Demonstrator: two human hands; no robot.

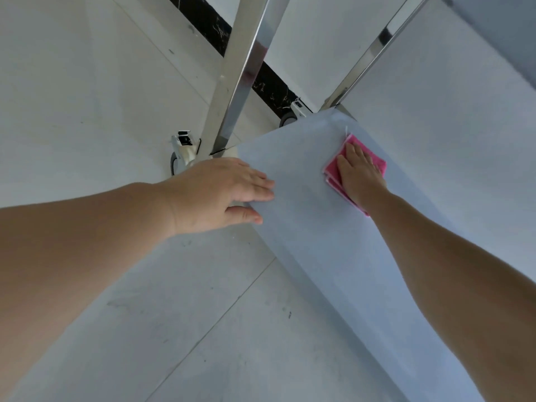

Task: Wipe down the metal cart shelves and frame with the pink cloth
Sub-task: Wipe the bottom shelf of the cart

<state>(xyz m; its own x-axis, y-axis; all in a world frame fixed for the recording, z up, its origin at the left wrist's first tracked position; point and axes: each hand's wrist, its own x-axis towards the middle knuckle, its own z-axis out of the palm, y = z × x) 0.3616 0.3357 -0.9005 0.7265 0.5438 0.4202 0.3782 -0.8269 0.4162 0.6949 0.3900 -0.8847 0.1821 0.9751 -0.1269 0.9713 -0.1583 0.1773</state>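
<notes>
One metal shelf [304, 233], one pink cloth [332, 169], two hands [214, 192] [361, 175]

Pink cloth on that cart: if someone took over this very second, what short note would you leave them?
Left hand: fingers straight, resting on the near-left edge of the shelf, apparently steadying it.
Right hand: flat on the folded pink cloth, pressing it onto the shelf near its far corner.
Done: one picture cannot show how much of this shelf is already wiped.
Left: likely the rest of this shelf, the frame uprights, and any other shelves.
</notes>
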